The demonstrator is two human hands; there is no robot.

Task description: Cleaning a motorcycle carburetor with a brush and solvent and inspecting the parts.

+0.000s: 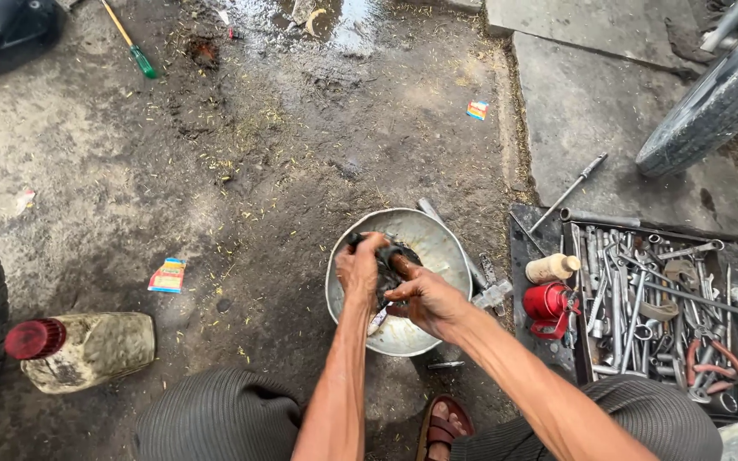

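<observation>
I squat over a round metal basin (437,243) on the dirty concrete floor. Both hands meet above its middle on a black, greasy part (389,265). My left hand (360,269) grips the part from the left side. My right hand (424,297) holds it from the right, fingers wrapped on it. A pale stick-like piece (377,321) pokes down below the hands. Much of the part is hidden by my fingers.
A tray of several wrenches and pliers (651,312) lies at right, with a red oil can (548,306) and a small pale bottle (553,268) beside it. A grimy jug with a red cap (83,348) lies at left. Tyres (715,107) stand at right and left edges; a green-handled screwdriver (134,47) lies far back.
</observation>
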